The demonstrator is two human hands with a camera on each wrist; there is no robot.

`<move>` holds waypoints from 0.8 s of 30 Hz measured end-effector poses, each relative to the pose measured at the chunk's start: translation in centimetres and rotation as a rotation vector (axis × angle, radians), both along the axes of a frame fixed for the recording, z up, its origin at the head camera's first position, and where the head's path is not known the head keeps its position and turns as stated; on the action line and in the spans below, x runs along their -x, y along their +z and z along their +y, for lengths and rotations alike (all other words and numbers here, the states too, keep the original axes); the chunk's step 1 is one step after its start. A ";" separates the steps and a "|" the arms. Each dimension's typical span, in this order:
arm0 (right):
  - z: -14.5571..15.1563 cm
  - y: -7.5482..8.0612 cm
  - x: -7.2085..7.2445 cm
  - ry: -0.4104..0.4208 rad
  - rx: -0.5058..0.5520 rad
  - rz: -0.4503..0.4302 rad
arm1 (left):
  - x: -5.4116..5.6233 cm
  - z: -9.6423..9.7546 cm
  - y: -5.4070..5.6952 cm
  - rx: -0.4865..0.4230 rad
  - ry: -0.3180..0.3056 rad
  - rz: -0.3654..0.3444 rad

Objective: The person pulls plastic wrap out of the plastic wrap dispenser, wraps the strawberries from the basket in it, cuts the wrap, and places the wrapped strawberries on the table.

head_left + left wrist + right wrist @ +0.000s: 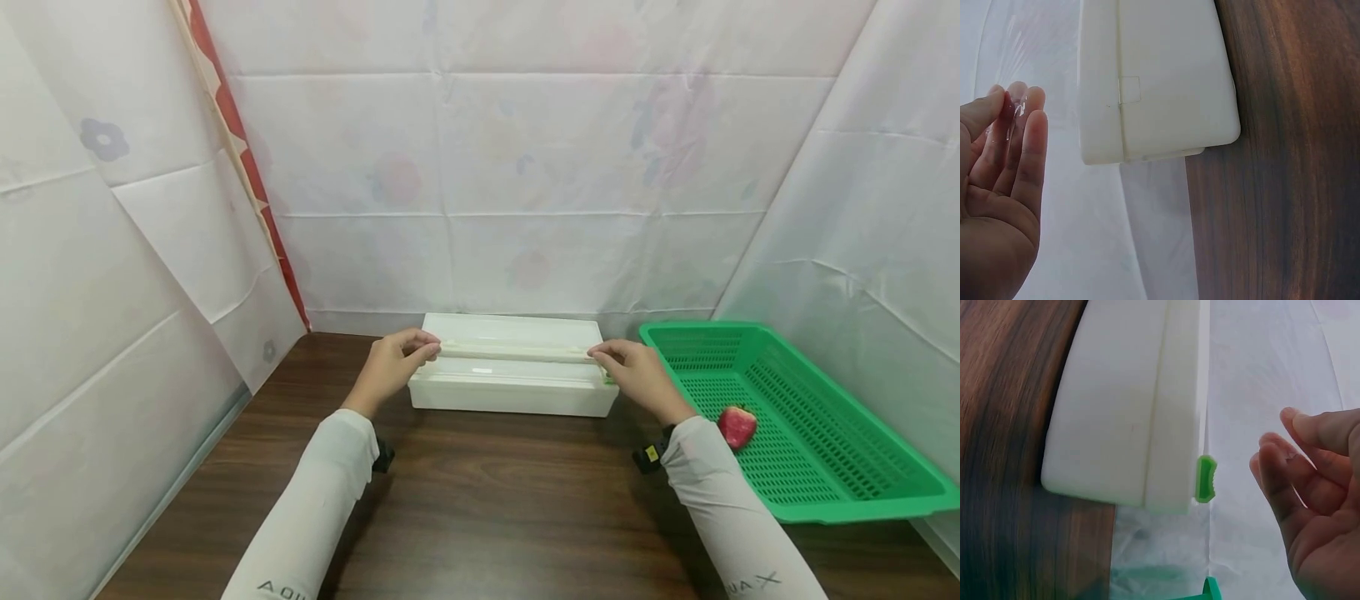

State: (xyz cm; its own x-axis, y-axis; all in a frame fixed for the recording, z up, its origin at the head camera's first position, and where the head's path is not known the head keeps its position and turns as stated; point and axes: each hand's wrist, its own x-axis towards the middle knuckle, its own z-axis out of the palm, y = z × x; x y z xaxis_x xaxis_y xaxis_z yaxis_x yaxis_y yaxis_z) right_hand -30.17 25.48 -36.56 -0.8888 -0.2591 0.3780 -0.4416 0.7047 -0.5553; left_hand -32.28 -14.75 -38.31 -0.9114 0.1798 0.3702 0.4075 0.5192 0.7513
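A white plastic-wrap dispenser box [513, 395] lies lengthwise on the table near the back wall. A green slide cutter [1205, 479] sits at the box's right end. Between thumb and fingertips my left hand [392, 367] pinches clear plastic wrap [1029, 47], seen stretching away in the left wrist view. At the other end, the right hand [639, 377] has thumb and index finger pressed together, holding the wrap's right corner; the film there is barely visible. Both hands are raised just above the box, apart from its body.
To the right stands a green perforated basket [862, 510] with a red apple [737, 427] inside. The dark wooden table [480, 508] stretches in front of the box. White patterned sheets [540, 167] hang behind and on both sides.
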 end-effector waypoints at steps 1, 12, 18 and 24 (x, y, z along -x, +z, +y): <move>0.0 0.1 -0.1 -0.007 0.001 -0.005 | 0.0 0.0 0.0 -0.002 0.000 0.000; -0.2 0.1 -0.2 -0.029 0.087 -0.035 | -0.4 0.0 0.3 -0.039 -0.006 -0.002; -0.2 0.2 -0.2 -0.045 0.110 -0.006 | -0.5 0.0 0.6 -0.051 -0.006 0.023; -0.2 0.2 -0.3 -0.058 0.089 0.058 | -0.6 -0.1 0.9 -0.063 -0.017 0.045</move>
State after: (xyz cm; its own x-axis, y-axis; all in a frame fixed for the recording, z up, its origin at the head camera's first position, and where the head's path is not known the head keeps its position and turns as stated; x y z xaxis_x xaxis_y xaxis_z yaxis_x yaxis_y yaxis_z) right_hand -29.91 25.27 -36.33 -0.8773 -0.1706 0.4486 -0.4345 0.6793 -0.5914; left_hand -31.71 -14.80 -37.42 -0.8906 0.1703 0.4217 0.4500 0.4645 0.7627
